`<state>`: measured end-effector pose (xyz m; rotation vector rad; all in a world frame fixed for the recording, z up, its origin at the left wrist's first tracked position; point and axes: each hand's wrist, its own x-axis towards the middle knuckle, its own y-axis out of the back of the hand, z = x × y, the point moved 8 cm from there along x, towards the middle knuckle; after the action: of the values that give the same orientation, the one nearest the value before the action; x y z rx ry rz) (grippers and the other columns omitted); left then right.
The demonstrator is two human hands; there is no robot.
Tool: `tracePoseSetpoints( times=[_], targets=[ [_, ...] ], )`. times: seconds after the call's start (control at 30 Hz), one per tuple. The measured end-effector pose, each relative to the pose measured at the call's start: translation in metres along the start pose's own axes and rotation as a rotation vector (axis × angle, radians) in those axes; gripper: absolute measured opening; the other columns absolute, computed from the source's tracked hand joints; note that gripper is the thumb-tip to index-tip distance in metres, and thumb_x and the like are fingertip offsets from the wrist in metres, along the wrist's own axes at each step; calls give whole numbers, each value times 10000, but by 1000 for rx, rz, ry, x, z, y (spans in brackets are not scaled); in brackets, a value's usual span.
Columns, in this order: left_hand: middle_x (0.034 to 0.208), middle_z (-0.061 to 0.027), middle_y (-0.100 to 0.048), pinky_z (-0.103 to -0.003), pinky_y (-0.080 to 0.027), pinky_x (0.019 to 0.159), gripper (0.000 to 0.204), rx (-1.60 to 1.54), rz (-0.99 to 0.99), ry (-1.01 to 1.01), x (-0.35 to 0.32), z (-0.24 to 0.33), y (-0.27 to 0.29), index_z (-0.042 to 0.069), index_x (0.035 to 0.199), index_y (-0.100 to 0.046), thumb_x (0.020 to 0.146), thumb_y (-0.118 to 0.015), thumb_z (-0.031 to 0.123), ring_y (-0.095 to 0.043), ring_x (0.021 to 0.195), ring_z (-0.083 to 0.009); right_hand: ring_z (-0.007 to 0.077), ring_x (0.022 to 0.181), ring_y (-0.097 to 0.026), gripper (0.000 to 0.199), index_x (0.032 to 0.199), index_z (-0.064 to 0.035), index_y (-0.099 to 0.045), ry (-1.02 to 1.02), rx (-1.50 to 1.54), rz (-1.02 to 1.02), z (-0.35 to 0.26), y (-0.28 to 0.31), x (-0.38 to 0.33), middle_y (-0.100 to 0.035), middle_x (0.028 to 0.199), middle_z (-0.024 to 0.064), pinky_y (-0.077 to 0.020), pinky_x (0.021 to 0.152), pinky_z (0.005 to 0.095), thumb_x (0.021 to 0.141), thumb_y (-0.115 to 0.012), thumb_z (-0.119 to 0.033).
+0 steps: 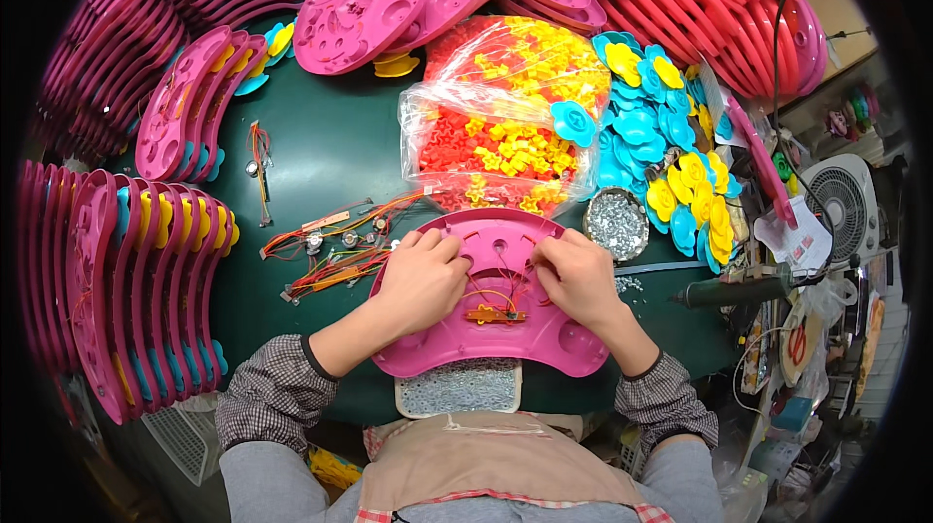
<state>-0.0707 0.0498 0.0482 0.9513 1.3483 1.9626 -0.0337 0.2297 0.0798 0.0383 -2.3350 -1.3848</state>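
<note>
Both hands are working on a pink shell [491, 329] lying flat at the near edge of the green table [330, 149], right in front of the person. The left hand [420, 282] is resting on the shell's left half, fingers curled down onto the plastic; the right hand [580, 278] is bending over the middle, fingertips pressed together near thin wires [505, 292] (whether they are actually pinching one I cannot tell). A small orange board [494, 314] is sitting in the shell's centre. Done well, this probably means keeping the shell pinned with the left while the right is guiding wires gently into their channels, without tugging the board.

Around them, loose wire harnesses [330, 256] are lying to the left, a bag of red and yellow parts [505, 124] beyond, a tin of screws [616, 224] to the right, a tray of screws [459, 387] just below the shell. Stacks of pink shells are ringing the table; a fan [844, 202] is standing at the right.
</note>
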Motion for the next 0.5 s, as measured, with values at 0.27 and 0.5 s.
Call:
tracePoseSetpoints(
  times=[0.27,0.5],
  targets=[
    [916,-43,-638,-418,-491,868,203,-230,256,37,-23,8,18,85,913,-739,795,-835,220,-621,925,-264,325,618,-664,124,946,-126,-624,18,16,-115,9,-12,-4,-653,711,68,-508,555,439,861,-714,-129],
    [893,-31,-641,-414,-476,880,206,-291,235,44,-24,12,13,95,887,-729,760,-858,194,-625,916,-255,254,580,-689,204,1095,-112,-614,61,-353,-391,-19,-27,-22,-720,890,56,-517,487,389,898,-652,-148]
  ],
)
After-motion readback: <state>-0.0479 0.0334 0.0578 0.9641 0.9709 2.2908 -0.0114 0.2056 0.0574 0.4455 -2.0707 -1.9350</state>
